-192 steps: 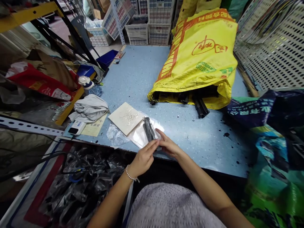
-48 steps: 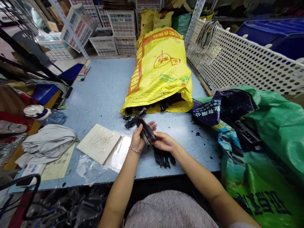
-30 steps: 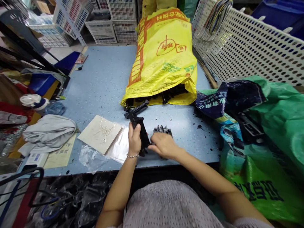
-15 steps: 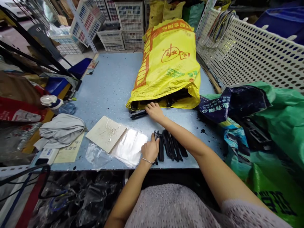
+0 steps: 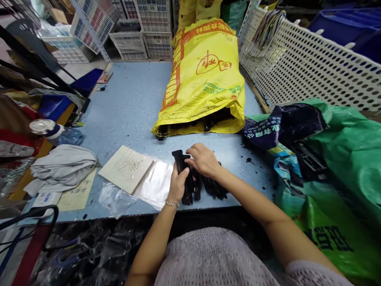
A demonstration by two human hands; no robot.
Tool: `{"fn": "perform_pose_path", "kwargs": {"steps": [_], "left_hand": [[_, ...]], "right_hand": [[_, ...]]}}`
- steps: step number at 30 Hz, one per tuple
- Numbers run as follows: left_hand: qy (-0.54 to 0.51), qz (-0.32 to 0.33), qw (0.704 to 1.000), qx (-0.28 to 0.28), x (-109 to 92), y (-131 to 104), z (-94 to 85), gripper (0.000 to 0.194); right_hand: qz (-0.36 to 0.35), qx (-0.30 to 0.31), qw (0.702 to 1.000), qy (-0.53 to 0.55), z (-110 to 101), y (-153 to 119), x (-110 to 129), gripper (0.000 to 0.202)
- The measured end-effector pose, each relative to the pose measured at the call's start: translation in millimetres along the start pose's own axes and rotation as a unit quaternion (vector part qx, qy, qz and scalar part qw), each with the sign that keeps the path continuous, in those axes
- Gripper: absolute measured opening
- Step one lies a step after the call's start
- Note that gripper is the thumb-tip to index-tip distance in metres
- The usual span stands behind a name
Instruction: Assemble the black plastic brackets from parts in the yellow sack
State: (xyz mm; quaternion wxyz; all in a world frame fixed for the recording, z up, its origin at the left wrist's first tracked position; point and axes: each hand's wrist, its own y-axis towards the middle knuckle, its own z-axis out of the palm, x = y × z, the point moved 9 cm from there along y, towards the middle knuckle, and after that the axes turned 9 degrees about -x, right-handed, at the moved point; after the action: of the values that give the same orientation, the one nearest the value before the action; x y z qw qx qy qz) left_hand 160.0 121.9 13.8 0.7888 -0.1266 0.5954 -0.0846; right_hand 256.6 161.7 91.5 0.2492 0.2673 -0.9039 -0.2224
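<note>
My left hand [image 5: 177,183] grips a long black plastic part [image 5: 181,159] near the front edge of the table, its fingers wrapped round the side. My right hand [image 5: 204,159] is just to the right, fingers closed at the upper end of the black parts; what exactly it pinches is partly hidden. Several more black parts [image 5: 214,187] lie side by side under and right of the hands. Beyond them a yellow sack [image 5: 205,85] lies with its open mouth toward me, dark pieces inside.
Left of my hands lie clear plastic bags [image 5: 154,184] and a beige board [image 5: 126,169] with small pins on it. A grey cloth [image 5: 64,167] and a bottle [image 5: 56,131] are farther left. Green sacks [image 5: 351,147] and a white perforated panel [image 5: 312,63] stand right.
My right hand has come back from the sack's mouth to my left hand, and the black part from there is now between them. My left hand has shifted slightly left and grips a black part.
</note>
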Motion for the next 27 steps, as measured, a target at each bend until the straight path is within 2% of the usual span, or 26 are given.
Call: {"fn": "perform_pose_path", "kwargs": {"steps": [2, 4, 6, 9, 12, 14, 15, 17, 19, 20, 21, 22, 24, 26, 27], "left_hand": [[0.013, -0.018, 1.000, 0.006, 1, -4, 1.6, 0.043], [0.017, -0.005, 1.000, -0.019, -3, 0, -5.3, 0.041], [0.025, 0.026, 0.998, -0.059, -10, 8, -17.0, 0.036], [0.052, 0.060, 0.992, -0.102, -16, 17, -30.7, 0.028], [0.145, 0.118, 0.978, -0.091, -23, 20, -32.1, 0.032], [0.250, 0.185, 0.945, -0.106, -30, 17, -36.8, 0.033], [0.301, 0.208, 0.923, -0.123, -32, 16, -41.4, 0.034], [0.384, 0.205, 0.887, -0.154, -23, 15, -52.1, 0.043], [0.450, 0.158, 0.866, -0.149, -1, 15, -56.3, 0.055], [0.479, 0.141, 0.855, -0.140, 11, 14, -54.7, 0.058], [0.506, 0.138, 0.841, -0.132, 21, 12, -50.6, 0.058], [0.527, 0.149, 0.827, -0.128, 27, 9, -44.8, 0.056], [0.550, 0.191, 0.803, -0.126, 32, 4, -32.9, 0.052], [0.537, 0.228, 0.803, -0.124, 30, 0, -25.8, 0.049], [0.516, 0.239, 0.814, -0.122, 26, -1, -24.5, 0.048]], "right_hand": [[-0.028, 0.045, 0.998, -0.024, 14, 10, -6, 0.050], [0.019, 0.079, 0.996, -0.039, 21, 10, -14, 0.051], [0.083, 0.104, 0.990, -0.035, 21, -5, -12, 0.050], [0.119, 0.162, 0.979, 0.019, 24, -46, 13, 0.042], [0.225, 0.219, 0.942, 0.118, 38, -86, 18, 0.038], [0.288, 0.244, 0.903, 0.205, 49, -95, 8, 0.043], [0.300, 0.243, 0.893, 0.232, 50, -90, -3, 0.045], [0.309, 0.191, 0.909, 0.206, 43, -62, -42, 0.043], [0.332, 0.081, 0.937, 0.075, 21, -24, -98, 0.035], [0.338, 0.025, 0.941, -0.009, 9, -6, -123, 0.034], [0.344, -0.007, 0.936, -0.080, 1, 10, -145, 0.041], [0.347, -0.007, 0.930, -0.122, 0, 23, -163, 0.050], [0.356, 0.024, 0.921, -0.159, 5, 39, -190, 0.054], [0.372, 0.047, 0.916, -0.146, 8, 39, -201, 0.045], [0.381, 0.050, 0.913, -0.134, 6, 32, -200, 0.040]]}}
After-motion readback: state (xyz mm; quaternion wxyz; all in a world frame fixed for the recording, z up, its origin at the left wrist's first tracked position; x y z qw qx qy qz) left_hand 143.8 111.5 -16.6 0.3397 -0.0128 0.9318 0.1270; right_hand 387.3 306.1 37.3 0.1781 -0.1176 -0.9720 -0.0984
